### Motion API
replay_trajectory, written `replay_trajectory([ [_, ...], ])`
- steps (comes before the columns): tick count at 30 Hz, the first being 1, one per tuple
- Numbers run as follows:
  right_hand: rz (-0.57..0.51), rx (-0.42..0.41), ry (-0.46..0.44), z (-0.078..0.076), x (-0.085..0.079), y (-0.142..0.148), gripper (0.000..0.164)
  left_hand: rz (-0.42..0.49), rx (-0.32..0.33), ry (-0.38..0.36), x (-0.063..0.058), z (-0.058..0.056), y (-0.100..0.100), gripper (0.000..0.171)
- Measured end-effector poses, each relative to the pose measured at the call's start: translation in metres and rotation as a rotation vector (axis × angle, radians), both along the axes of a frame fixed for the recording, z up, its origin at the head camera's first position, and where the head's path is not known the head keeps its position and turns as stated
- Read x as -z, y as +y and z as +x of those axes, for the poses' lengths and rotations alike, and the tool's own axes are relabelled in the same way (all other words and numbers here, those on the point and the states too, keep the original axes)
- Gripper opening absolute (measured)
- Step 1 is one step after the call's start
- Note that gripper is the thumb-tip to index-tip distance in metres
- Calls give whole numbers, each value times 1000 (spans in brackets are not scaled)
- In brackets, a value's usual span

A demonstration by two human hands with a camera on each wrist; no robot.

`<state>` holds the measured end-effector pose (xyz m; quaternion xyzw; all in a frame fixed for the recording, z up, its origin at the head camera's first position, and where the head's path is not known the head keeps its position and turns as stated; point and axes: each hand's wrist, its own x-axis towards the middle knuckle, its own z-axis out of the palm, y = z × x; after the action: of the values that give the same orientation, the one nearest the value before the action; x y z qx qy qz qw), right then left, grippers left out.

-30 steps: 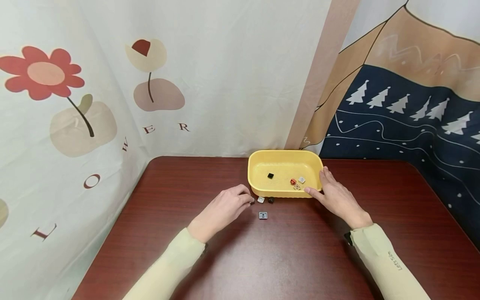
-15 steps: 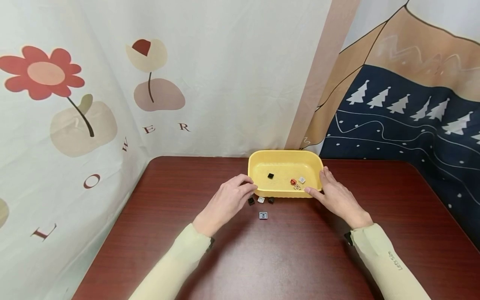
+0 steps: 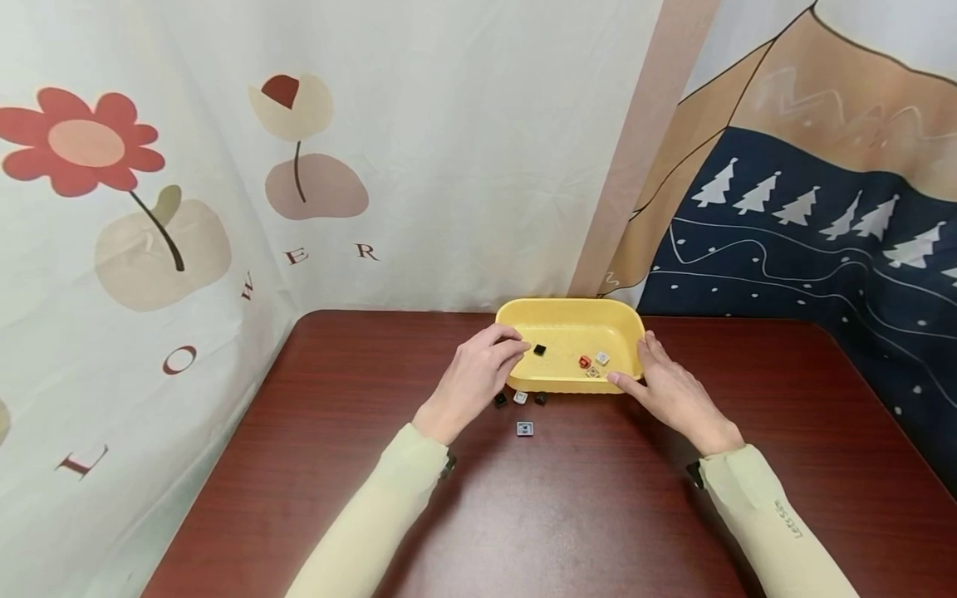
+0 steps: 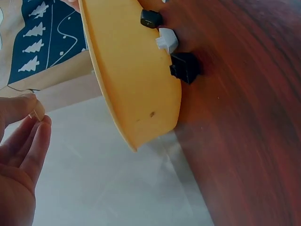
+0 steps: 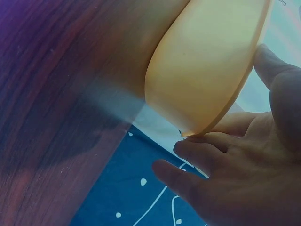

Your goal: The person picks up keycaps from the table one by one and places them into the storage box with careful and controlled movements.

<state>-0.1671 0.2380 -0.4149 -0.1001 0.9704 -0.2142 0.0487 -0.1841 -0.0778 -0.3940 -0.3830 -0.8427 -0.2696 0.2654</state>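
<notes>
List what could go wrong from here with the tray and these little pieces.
The small pale piece is pinched in the left hand, so it might slip out before release.

The right hand rests against the yellow tray; a pull could slide it into the black keycap and white keycap close by its near wall.

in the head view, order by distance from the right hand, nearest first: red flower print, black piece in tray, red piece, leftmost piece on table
1. Red piece: in the tray, right of its middle
2. Black piece: in the tray, left of its middle
3. Leftmost piece: on the table, at the tray's near side
4. Red flower print: on the curtain, far left
</notes>
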Motion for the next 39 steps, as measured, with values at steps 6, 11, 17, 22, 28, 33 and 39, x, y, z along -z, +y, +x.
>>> replay_trajectory([
  [6, 0, -1, -3, 0, 0, 0, 104, 2, -17, -28, 4, -10, 8, 13],
  [11, -6, -2, 1, 0, 0, 1, 102, -8, -23, -68, 10, -17, 13, 13],
  [17, -13, -2, -4, -1, 0, 0, 102, -43, -35, -124, 14, -22, 17, 14],
  [22, -17, -3, -10, -1, 0, 0, 103, -88, -50, -195, 15, -27, 20, 15],
  [28, -13, -2, -6, -1, 0, -1, 101, -148, -65, -300, 13, -32, 25, 14],
  [33, -11, -4, 0, -1, 0, -1, 100, -236, -93, -333, 13, -37, 31, 12],
  [39, -12, -5, 0, -1, 1, 0, 99, -315, -94, -383, 11, -43, 38, 12],
])
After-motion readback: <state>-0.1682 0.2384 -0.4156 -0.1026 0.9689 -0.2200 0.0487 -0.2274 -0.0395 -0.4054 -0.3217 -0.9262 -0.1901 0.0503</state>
